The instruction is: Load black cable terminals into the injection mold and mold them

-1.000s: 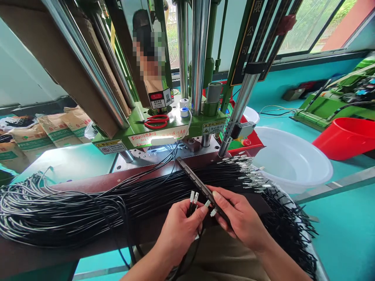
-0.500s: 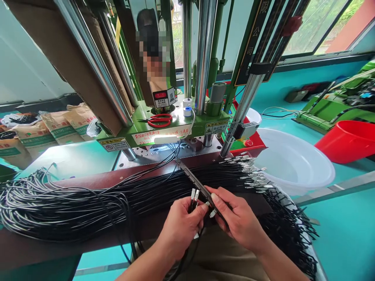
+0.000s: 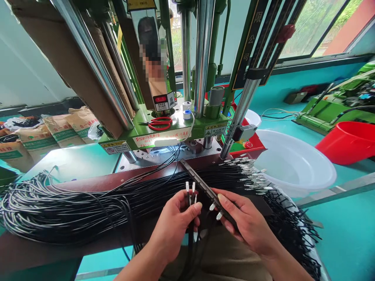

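My left hand (image 3: 177, 222) is closed around several black cables (image 3: 191, 234), whose silvery-white connector ends (image 3: 190, 186) stick up above the fingers. My right hand (image 3: 244, 218) grips the near end of a long dark bar with slots along it (image 3: 199, 180). Two white connectors (image 3: 215, 210) sit at the bar's left edge, just by my right thumb. The bar slants away to the upper left, its far end over the cable bundle. A small gap separates my left fingers from the bar.
A thick bundle of black cables (image 3: 96, 210) lies along the brown bench ledge (image 3: 35, 253). Behind it stands a green press (image 3: 140, 142) with red-handled scissors (image 3: 159, 123) on its plate. A white tub (image 3: 295, 160) and red bucket (image 3: 345, 142) stand at right, paper sacks (image 3: 38, 142) at left.
My left hand has drawn back leftward from the bar. A connector that was between its fingertips now sits at the bar, beside the other one. The right hand keeps its hold.
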Demonstrator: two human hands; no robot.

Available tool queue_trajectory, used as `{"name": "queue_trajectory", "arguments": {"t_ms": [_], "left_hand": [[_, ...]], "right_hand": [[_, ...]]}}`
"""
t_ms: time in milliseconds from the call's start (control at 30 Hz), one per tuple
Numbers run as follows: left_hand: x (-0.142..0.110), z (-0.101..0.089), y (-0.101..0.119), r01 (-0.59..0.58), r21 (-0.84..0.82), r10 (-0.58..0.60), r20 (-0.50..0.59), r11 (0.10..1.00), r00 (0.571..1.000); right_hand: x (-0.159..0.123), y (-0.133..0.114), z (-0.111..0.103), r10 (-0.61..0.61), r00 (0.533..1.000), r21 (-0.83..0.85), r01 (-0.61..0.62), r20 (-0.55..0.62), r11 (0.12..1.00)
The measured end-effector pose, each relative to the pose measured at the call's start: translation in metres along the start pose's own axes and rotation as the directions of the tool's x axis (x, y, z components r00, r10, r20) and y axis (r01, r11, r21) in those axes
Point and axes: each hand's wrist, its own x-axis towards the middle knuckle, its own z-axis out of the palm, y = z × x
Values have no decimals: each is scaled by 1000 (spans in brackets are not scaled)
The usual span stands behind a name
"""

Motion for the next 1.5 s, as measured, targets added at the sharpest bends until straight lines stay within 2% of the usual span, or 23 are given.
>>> {"name": "queue_trajectory", "arguments": {"t_ms": [100, 367, 867, 1067, 1200, 1367, 1500], "left_hand": [[4, 6, 0, -3, -11, 3, -28, 1000, 1000], [9, 7, -2, 53, 133, -49, -35, 990, 998], [11, 7, -1, 82, 55, -82, -10, 995, 997], [11, 8, -1, 104, 66, -104, -5, 992, 995], [9, 2, 4, 119, 29, -118, -22, 993, 993], [2, -9, 13, 25, -166, -45, -116, 986, 992], [1, -7, 13, 22, -108, -36, -123, 994, 992]], "right_hand": [[1, -1, 3, -28, 1000, -45, 28, 1, 999], [3, 2, -1, -38, 999, -47, 40, 37, 998], [1, -2, 2, -65, 995, -80, 71, 74, 994], [1, -4, 4, -113, 990, -140, 124, 81, 982], [-1, -7, 3, -20, 998, -96, 26, 57, 995], [-5, -9, 0, 38, 999, 18, -38, -38, 999], [-4, -7, -3, 57, 998, 2, -57, -17, 998]]}}
